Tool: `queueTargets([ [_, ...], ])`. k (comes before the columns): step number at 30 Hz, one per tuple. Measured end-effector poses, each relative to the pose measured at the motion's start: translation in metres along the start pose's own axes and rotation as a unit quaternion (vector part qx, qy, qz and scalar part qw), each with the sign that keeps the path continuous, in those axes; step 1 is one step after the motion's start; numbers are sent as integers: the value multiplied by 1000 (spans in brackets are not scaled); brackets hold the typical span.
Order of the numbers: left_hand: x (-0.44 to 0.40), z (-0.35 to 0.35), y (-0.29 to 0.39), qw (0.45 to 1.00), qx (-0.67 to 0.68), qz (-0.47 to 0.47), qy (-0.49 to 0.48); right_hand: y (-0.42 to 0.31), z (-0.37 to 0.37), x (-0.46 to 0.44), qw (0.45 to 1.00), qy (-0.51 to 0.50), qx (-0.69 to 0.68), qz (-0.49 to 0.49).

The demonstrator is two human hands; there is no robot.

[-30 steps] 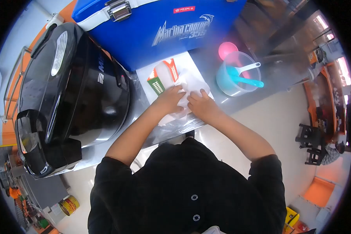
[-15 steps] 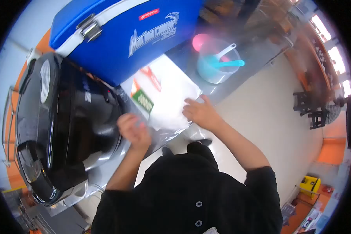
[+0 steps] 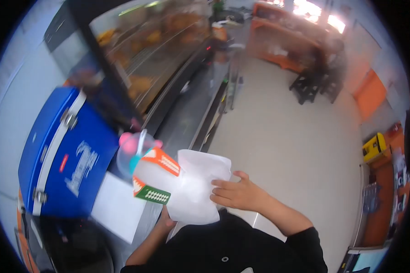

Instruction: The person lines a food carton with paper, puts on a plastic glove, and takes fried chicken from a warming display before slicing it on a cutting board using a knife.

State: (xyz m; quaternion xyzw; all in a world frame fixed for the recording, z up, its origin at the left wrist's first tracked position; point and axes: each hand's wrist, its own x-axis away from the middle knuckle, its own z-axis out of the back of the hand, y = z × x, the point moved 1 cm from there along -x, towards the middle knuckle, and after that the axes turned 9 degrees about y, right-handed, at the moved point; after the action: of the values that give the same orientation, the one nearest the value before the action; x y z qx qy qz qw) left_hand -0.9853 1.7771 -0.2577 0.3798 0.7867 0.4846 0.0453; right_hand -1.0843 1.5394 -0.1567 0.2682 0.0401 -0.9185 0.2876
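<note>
A white paper food wrapper [image 3: 193, 186] with orange and green printed patches hangs in the air before my body, its sides curling up. My left hand [image 3: 167, 219] grips it from below at the near left edge; the paper hides most of those fingers. At the wrapper's right side, my right hand [image 3: 237, 193] touches the paper with outstretched fingers, thumb apart. A stack of plain white sheets [image 3: 118, 204] lies on the metal counter, left of the wrapper. Behind it, a clear plastic tub [image 3: 123, 161] with a white-handled scoop [image 3: 142, 142] is partly covered.
A blue cooler box [image 3: 77, 159] stands at the left, with a black glossy appliance [image 3: 75, 245] nearer me. Farther back is a glass display case [image 3: 155, 50] with blurred food inside. Black stools [image 3: 307, 86] stand on the pale floor [image 3: 278, 132] at the far right.
The printed wrapper has come up off the stack and moved right, held by my left hand. My view has swung up and to the right, bringing the display case into sight.
</note>
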Motion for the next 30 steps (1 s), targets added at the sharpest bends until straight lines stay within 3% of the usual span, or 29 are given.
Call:
queueTargets([
  [8, -162, -133, -28, 956, -167, -23, -241, 119, 30, 104, 973, -60, -3, -224],
  [11, -233, -179, -39, 929, -230, -106, -270, 176, 25, 133, 959, -47, 15, -279],
  [15, -340, -216, -51, 878, -392, -105, -254, 261, 35, 164, 934, -45, 45, -350],
  [23, -556, -372, -37, 800, -453, -90, -382, 460, 47, 228, 875, 51, 199, -438],
  [26, -633, -435, -36, 782, -458, -101, -410, 524, 39, 260, 781, 207, 219, -547],
  [29, -708, -484, -33, 774, -459, -108, -423, 580, 27, 295, 627, 386, 37, -676],
  [30, -733, -497, -30, 773, -459, -107, -424, 598, 20, 309, 596, 386, 9, -704],
])
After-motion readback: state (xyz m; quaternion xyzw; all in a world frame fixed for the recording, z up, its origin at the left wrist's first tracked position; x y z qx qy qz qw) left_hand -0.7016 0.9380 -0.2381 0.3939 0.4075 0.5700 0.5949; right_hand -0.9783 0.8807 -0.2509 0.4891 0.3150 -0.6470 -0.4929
